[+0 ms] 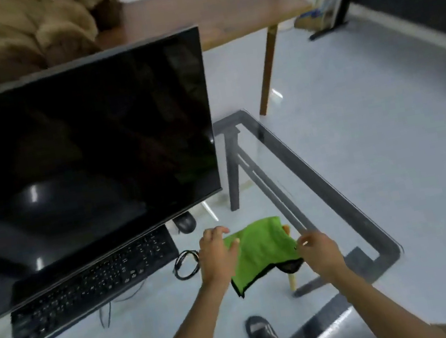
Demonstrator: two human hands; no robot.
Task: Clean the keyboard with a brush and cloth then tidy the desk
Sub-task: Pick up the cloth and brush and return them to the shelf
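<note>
A green cloth (259,248) with a dark edge lies on the glass desk (305,172), to the right of the black keyboard (93,287). My left hand (217,254) presses on the cloth's left side, thumb on the fabric. My right hand (318,250) pinches the cloth's right edge. A wooden brush handle (291,281) sticks out from under the cloth's near side; its bristle end is hidden beneath the fabric.
A large dark monitor (79,152) stands behind the keyboard. A black mouse (185,223) sits by the monitor's right corner. A coiled black cable (186,264) lies between keyboard and cloth. A wooden table (218,11) holding a plush bear (22,34) stands behind the desk.
</note>
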